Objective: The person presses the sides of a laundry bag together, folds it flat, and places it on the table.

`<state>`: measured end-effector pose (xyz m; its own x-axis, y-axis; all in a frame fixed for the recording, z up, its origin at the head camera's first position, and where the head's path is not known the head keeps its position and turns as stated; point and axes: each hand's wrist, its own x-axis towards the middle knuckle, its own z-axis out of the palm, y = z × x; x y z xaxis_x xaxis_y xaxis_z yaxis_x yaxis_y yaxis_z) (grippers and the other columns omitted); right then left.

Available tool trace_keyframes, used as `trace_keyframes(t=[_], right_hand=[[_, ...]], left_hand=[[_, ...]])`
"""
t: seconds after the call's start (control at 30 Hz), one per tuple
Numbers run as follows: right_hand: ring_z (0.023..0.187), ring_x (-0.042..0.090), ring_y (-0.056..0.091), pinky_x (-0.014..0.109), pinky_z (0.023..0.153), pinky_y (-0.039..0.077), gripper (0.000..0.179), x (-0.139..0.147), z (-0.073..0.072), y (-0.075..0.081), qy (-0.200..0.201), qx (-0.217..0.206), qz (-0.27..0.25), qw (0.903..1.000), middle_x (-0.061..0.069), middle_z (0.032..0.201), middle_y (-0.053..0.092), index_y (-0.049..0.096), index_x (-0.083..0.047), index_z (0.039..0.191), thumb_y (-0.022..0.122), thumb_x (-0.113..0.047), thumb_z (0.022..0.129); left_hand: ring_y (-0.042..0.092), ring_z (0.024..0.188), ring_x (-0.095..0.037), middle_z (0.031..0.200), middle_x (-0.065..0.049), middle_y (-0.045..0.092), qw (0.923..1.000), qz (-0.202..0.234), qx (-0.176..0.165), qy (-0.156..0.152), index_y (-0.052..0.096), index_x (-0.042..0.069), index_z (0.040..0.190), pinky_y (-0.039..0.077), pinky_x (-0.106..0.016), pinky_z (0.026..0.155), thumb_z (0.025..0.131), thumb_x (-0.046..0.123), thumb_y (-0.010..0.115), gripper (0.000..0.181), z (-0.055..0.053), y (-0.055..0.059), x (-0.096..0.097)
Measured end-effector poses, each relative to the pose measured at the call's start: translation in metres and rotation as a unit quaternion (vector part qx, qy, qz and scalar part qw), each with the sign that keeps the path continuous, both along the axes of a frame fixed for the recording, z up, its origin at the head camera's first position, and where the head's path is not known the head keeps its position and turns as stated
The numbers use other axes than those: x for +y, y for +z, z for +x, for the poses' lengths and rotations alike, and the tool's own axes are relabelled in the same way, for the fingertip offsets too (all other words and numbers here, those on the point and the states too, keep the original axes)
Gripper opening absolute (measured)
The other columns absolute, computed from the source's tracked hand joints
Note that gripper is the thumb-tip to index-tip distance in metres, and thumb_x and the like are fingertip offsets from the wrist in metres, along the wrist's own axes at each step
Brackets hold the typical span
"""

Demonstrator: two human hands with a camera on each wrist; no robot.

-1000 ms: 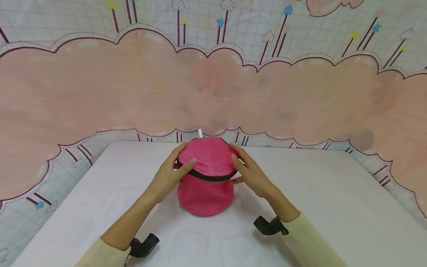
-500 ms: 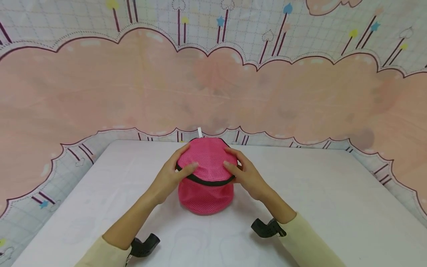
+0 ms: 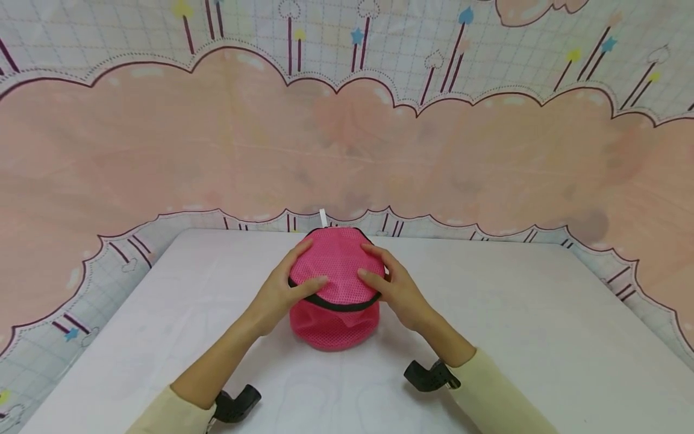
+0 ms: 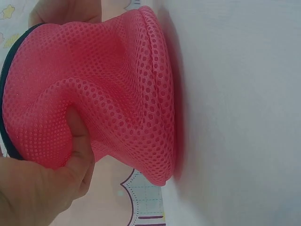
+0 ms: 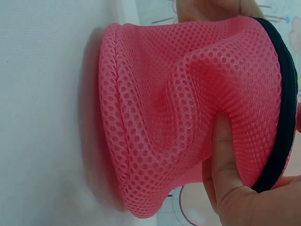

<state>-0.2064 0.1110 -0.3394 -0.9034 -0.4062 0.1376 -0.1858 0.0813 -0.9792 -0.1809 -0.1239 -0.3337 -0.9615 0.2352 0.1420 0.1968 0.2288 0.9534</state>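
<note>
A pink mesh laundry bag, round and soft-walled, stands on the white table with a black zipper band around its top. My left hand grips the top from the left, its thumb over the lid. From the right side my right hand holds it the same way. Both wrist views show fingers denting the mesh wall below the band. The lid tilts toward me, and the wall sags in folds. Whatever is inside the bag is hidden.
White table spreads out around the bag. Behind and beside it hangs a peach and white patterned cloth. A small white tag sticks up at the bag's back. Black wrist cameras sit near both sleeves.
The bag's top has sunk and tipped a little toward me, so less of the front wall shows. My right hand has shifted left, and both thumbs have moved inward over the lid.
</note>
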Motion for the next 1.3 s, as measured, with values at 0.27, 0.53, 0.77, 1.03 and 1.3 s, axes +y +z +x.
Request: trace_keyframes(t=[0.27, 0.53, 0.77, 1.03, 1.3], right_hand=[[0.122, 0.034, 0.045, 0.040, 0.089, 0.050, 0.058, -0.002, -0.001, -0.006, -0.010, -0.002, -0.013, 0.9999, 0.010, 0.148, 0.030, 0.037, -0.019, 0.146, 0.061, -0.017, 0.094], [0.132, 0.028, 0.035, 0.039, 0.098, 0.043, 0.061, -0.005, -0.001, -0.012, -0.009, 0.014, -0.019, 0.9997, 0.006, 0.149, 0.030, 0.037, -0.021, 0.146, 0.064, -0.018, 0.091], [0.131, 0.026, 0.035, 0.039, 0.098, 0.044, 0.061, -0.005, -0.002, -0.013, -0.014, 0.013, -0.005, 0.9998, 0.004, 0.148, 0.032, 0.040, -0.025, 0.144, 0.066, -0.021, 0.090], [0.131, 0.026, 0.035, 0.038, 0.099, 0.042, 0.060, -0.008, -0.002, -0.015, -0.013, -0.008, -0.028, 0.9995, 0.004, 0.147, 0.034, 0.042, -0.024, 0.143, 0.068, -0.016, 0.089], [0.131, 0.027, 0.036, 0.037, 0.101, 0.041, 0.059, -0.010, -0.003, -0.019, -0.006, -0.028, -0.065, 0.9974, 0.005, 0.146, 0.034, 0.045, -0.020, 0.141, 0.068, -0.011, 0.088]], left_hand=[[0.037, 0.129, -0.035, 0.150, -0.010, 0.028, 0.9998, 0.020, -0.004, -0.009, 0.026, 0.024, 0.151, 0.045, -0.045, 0.095, 0.086, 0.030, 0.070, 0.079, -0.003, -0.006, 0.001], [0.036, 0.129, -0.035, 0.151, -0.009, 0.027, 0.9974, 0.066, -0.016, -0.022, 0.029, 0.023, 0.151, 0.045, -0.043, 0.096, 0.084, 0.021, 0.073, 0.080, -0.008, -0.012, 0.001], [0.037, 0.128, -0.035, 0.150, -0.009, 0.027, 0.9957, 0.084, -0.029, -0.025, 0.030, 0.024, 0.150, 0.047, -0.041, 0.093, 0.082, 0.017, 0.075, 0.081, -0.009, -0.015, 0.003], [0.037, 0.128, -0.035, 0.150, -0.009, 0.027, 0.9950, 0.089, -0.034, -0.030, 0.032, 0.024, 0.149, 0.046, -0.040, 0.094, 0.082, 0.014, 0.076, 0.081, -0.011, -0.019, 0.003], [0.034, 0.130, -0.035, 0.150, -0.010, 0.026, 0.9922, 0.107, -0.046, -0.044, 0.036, 0.024, 0.148, 0.045, -0.038, 0.095, 0.082, 0.009, 0.075, 0.078, -0.012, -0.023, 0.001]])
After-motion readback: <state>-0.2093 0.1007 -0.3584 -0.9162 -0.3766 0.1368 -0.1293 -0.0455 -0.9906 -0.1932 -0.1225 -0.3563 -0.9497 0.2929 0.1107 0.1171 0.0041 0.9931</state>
